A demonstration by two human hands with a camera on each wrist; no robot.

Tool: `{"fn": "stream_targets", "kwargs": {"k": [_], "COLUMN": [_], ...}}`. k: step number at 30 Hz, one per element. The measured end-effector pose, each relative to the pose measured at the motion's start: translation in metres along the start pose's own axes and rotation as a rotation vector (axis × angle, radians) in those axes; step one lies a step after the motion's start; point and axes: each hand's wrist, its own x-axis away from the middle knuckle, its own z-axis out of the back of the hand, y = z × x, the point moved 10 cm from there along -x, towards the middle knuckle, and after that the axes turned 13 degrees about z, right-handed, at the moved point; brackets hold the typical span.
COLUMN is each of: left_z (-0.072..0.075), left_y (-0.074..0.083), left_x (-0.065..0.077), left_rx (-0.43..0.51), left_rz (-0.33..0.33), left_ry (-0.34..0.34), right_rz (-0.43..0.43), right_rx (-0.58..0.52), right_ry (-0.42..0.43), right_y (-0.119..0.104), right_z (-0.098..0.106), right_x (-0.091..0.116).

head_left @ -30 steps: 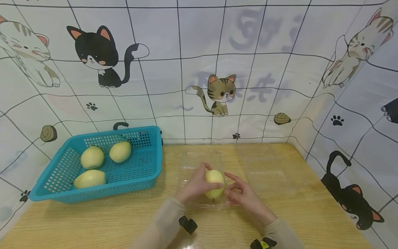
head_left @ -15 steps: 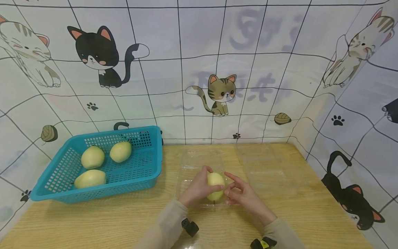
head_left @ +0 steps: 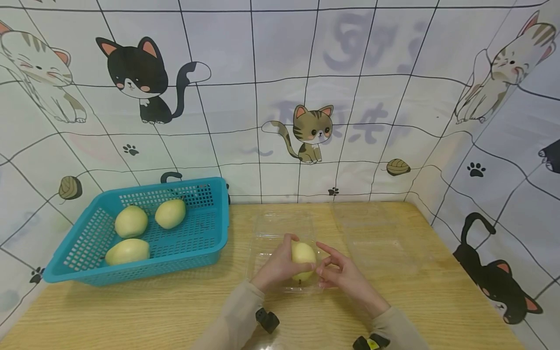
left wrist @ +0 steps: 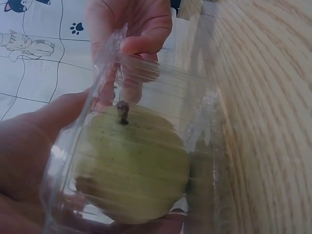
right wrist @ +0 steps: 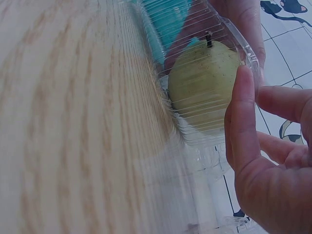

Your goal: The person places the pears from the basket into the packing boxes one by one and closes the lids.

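A pale yellow-green pear sits in the right part of a clear plastic clamshell box, its short dark stem pointing toward me. My left hand reaches into the box and grips the pear from the left, thumb on the near side and fingers beyond. My right hand is at the box's right edge. Seen from the right wrist, its thumb and fingers pinch the ribbed clear wall near the rim. The left wrist view shows the pear through that wall; some left fingers are hidden behind it.
A blue perforated basket with several pale pears, one of them a long pear, stands at the left. Another clear plastic box lies on the wooden table at the right. A cat-print cloth hangs behind.
My left hand and the pear have shifted slightly toward me and to the right within the box. The right hand has stayed at the box's right edge.
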Motion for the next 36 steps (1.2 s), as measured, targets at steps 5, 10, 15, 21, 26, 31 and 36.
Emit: {"fn": "stream_targets", "kwargs": {"k": [5, 10, 15, 21, 26, 31, 36], "left_z": [0.001, 0.002, 0.004, 0.008, 0.012, 0.017, 0.023], "left_y": [0.000, -0.003, -0.002, -0.001, -0.004, -0.004, -0.003], "left_x": [0.002, 0.004, 0.006, 0.008, 0.009, 0.011, 0.012], "left_rx": [0.009, 0.027, 0.024, 0.014, 0.007, 0.023, 0.018], "left_rz": [0.012, 0.047, 0.049, 0.053, 0.082, 0.085, 0.091], "left_ry": [-0.009, -0.023, -0.031, -0.044, -0.038, -0.036, -0.026], "right_rz": [0.019, 0.010, 0.005, 0.002, -0.016, -0.022, -0.021], "right_rx": [0.001, 0.005, 0.018, 0.019, 0.023, 0.021, 0.019], "right_ry": [-0.009, -0.004, -0.001, 0.002, 0.005, 0.001, 0.011], "right_y": [-0.003, -0.003, -0.003, -0.001, 0.002, 0.003, 0.002], "right_z": [-0.001, -0.001, 0.000, 0.001, 0.002, 0.001, 0.002], "right_x": [0.000, 0.000, 0.000, 0.001, 0.000, 0.000, 0.000]}}
